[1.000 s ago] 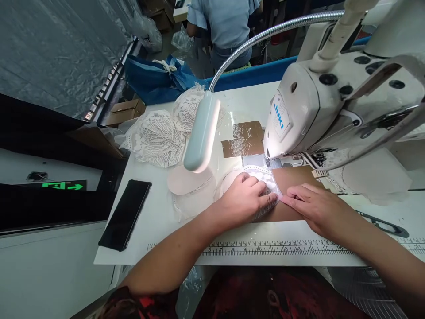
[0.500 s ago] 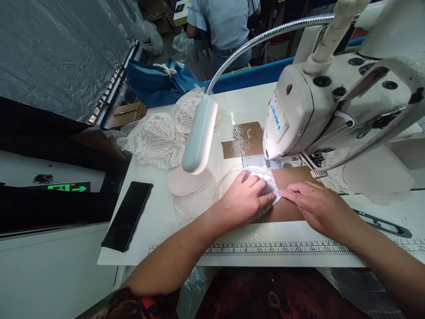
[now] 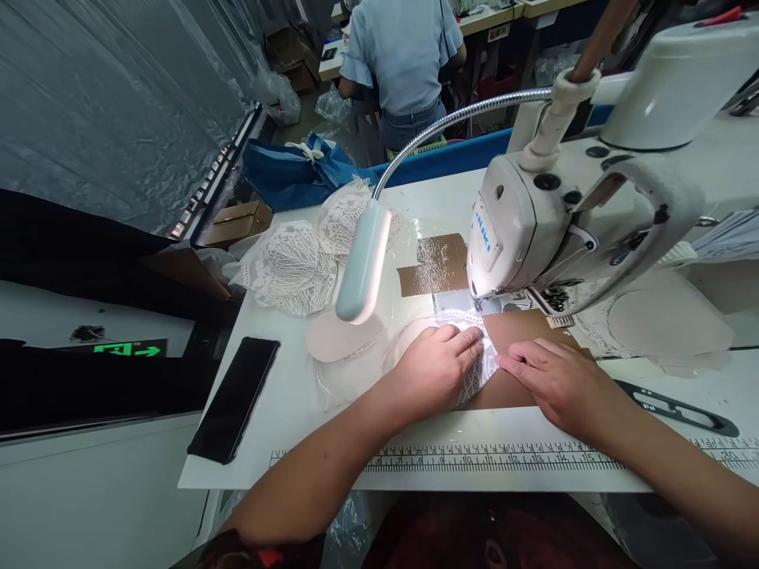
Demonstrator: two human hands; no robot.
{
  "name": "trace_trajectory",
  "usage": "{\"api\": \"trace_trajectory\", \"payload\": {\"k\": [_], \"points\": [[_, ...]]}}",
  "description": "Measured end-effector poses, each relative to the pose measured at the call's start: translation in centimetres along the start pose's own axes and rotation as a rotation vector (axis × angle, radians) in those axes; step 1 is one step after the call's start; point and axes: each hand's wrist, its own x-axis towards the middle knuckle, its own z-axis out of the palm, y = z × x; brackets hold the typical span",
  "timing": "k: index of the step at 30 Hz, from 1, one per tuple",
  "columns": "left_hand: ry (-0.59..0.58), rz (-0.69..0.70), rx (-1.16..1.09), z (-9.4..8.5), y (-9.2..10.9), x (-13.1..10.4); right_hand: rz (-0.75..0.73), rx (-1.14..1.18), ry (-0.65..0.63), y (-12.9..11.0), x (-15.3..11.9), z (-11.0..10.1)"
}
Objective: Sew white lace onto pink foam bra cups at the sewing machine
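Observation:
A white lace bra cup [image 3: 477,378] lies under the sewing machine's needle area, on a brown-covered patch of the table. My left hand [image 3: 436,367] rests over the cup, fingers bent together and gripping its lace; the palm hides much of the padded part. At the cup's right corner, my right hand [image 3: 554,383] pinches the lace edge between thumb and forefinger, its other fingers curled. The white sewing machine head [image 3: 504,229] stands just beyond both hands. How the lace sits beneath the presser foot is too small to tell.
A lamp [image 3: 363,265] on a bendable metal neck hangs left of the machine. Lace cups [image 3: 290,265], beige pads [image 3: 344,336] and a phone [image 3: 234,399] lie leftward. Black thread snips [image 3: 676,407] are at right, above a printed ruler [image 3: 474,458]. A person [image 3: 403,63] sits beyond.
The view has shifted, so the table and machine appear lower. My left thumb has drawn back from the lace edge, and its fingers now lie further over the cup. My right hand stays at the corner.

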Motion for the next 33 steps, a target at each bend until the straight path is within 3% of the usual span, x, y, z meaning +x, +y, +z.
{"api": "trace_trajectory", "payload": {"k": [8, 15, 19, 25, 33], "points": [[-0.08, -0.02, 0.02, -0.8, -1.5, 0.7, 0.063, -0.007, -0.098, 0.3, 1.6, -0.3], [-0.201, -0.044, 0.058, -2.1, -3.7, 2.2, 0.048, -0.09, -0.04, 1.3, 3.8, 0.2], [-0.176, -0.039, 0.059, -2.3, -4.5, 2.5, 0.067, -0.134, 0.029, 1.0, 4.2, 0.2], [-0.123, 0.035, -0.013, -1.7, -4.6, 1.9, 0.129, -0.197, -0.044, 0.9, 3.8, 0.2], [-0.129, 0.012, -0.036, -1.4, -5.6, 2.2, 0.203, 0.003, 0.007, 1.9, 2.7, 1.9]]}}
